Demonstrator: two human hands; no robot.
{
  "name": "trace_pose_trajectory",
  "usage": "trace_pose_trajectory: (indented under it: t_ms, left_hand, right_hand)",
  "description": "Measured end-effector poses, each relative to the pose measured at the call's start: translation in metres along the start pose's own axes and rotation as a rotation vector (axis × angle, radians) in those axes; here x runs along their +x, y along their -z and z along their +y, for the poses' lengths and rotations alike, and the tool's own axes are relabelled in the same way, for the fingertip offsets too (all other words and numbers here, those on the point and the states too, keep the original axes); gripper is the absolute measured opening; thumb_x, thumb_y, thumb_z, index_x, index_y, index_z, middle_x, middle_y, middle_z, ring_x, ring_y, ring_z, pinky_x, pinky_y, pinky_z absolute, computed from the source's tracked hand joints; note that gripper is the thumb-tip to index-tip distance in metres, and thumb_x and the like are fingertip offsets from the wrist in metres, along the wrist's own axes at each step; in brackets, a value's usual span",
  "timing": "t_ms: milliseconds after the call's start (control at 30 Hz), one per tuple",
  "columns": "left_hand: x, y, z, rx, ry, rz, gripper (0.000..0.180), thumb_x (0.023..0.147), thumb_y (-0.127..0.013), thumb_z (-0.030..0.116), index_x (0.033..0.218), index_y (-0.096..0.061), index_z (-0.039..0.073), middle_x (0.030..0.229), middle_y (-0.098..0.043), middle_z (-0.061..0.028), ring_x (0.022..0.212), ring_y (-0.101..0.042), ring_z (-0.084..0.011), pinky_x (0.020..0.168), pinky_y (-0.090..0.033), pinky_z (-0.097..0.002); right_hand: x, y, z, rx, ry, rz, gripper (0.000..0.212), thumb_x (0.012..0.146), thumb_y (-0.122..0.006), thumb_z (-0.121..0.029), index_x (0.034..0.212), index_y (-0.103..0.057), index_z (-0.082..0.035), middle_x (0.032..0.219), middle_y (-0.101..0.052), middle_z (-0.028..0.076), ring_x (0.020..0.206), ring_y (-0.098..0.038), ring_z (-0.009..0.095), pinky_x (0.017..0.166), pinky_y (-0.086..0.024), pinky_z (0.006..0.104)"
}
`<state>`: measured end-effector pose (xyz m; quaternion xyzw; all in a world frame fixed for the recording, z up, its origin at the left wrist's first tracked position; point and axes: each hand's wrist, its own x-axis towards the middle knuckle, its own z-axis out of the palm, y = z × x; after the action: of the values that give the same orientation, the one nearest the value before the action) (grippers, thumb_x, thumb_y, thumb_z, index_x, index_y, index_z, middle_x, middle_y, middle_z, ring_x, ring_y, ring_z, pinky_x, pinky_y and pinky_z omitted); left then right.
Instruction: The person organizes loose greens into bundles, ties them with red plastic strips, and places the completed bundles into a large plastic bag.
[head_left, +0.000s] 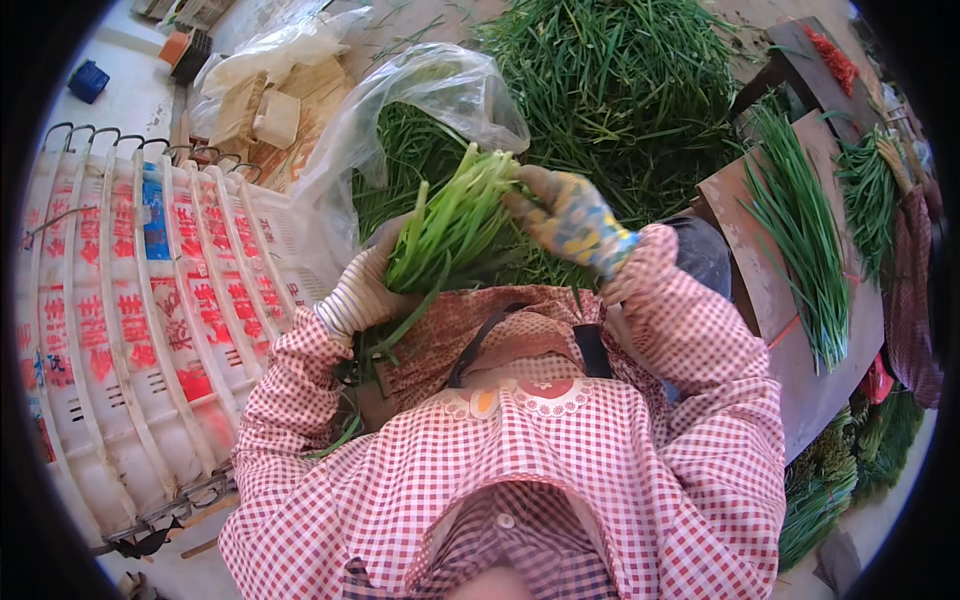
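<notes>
A bunch of green chives (445, 235) rests in my left hand (368, 285), which wears a whitish striped glove and is closed round its lower part. The pale stem ends point up and to the right. My right hand (568, 215), in a blue and yellow patterned glove, pinches at those stem ends; its fingertips are partly hidden against them. Just behind the bunch, a clear plastic bag (455, 75) lies open over more loose greens.
A large heap of chives (610, 90) lies ahead. On the right, a board (775, 250) carries a long bundle of chives (800, 240), with further bundles (820, 500) below. Left of me stands a white slatted crate (130, 330) with red print. Cardboard (315, 95) lies at the upper left.
</notes>
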<state>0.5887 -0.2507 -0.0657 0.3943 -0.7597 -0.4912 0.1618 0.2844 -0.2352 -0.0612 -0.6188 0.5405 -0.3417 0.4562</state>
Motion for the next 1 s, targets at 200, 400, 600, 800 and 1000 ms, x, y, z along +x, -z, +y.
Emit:
trace_pose_trajectory:
  t_ms: [200,400,600,800,1000]
  left_hand:
    - [0.006,-0.013,0.02,0.237,-0.089,0.012,0.084,0.073,-0.077,0.006,0.145,-0.033,0.007,0.138,-0.051,-0.0113,0.128,-0.049,-0.0248,0.108,-0.039,-0.0319]
    - [0.003,-0.018,0.012,0.139,-0.052,-0.015,0.086,0.075,-0.075,0.011,0.147,-0.027,0.008,0.134,-0.054,-0.015,0.123,-0.054,-0.0284,0.103,-0.043,-0.034]
    - [-0.001,-0.013,0.018,0.491,-0.074,0.071,0.089,0.073,-0.073,0.008,0.148,-0.026,0.012,0.118,-0.059,-0.0243,0.105,-0.06,-0.0433,0.087,-0.05,-0.0448]
    - [-0.01,-0.02,0.009,0.643,0.059,0.055,0.092,0.071,-0.072,0.008,0.15,-0.024,0.015,0.115,-0.059,-0.0264,0.1,-0.06,-0.0454,0.079,-0.051,-0.0502]
    - [-0.005,-0.018,0.005,0.622,0.108,-0.008,0.096,0.069,-0.073,0.009,0.15,-0.023,0.016,0.116,-0.058,-0.0271,0.1,-0.06,-0.0467,0.082,-0.051,-0.0506]
  right_hand:
    - [0.009,-0.014,0.004,0.013,0.281,0.069,0.033,0.089,-0.065,-0.022,0.121,-0.06,-0.013,0.096,-0.069,0.015,0.089,-0.066,0.035,0.078,-0.052,0.0399]
    - [0.017,-0.012,-0.004,-0.255,0.111,-0.053,0.045,0.086,-0.068,-0.03,0.123,-0.055,-0.01,0.106,-0.067,0.016,0.099,-0.064,0.037,0.083,-0.052,0.0433]
    - [0.017,-0.026,0.006,-0.194,0.297,0.064,0.044,0.087,-0.067,-0.028,0.126,-0.052,-0.017,0.109,-0.067,0.016,0.098,-0.064,0.038,0.081,-0.053,0.0452]
    - [0.027,-0.03,0.015,-0.245,0.054,-0.063,0.035,0.088,-0.065,-0.023,0.12,-0.055,-0.014,0.102,-0.067,0.011,0.096,-0.065,0.033,0.08,-0.053,0.0407]
    - [0.056,-0.057,0.051,-0.326,0.19,-0.272,0.023,0.09,-0.063,-0.021,0.11,-0.061,-0.011,0.096,-0.068,0.012,0.091,-0.066,0.031,0.078,-0.053,0.0379]
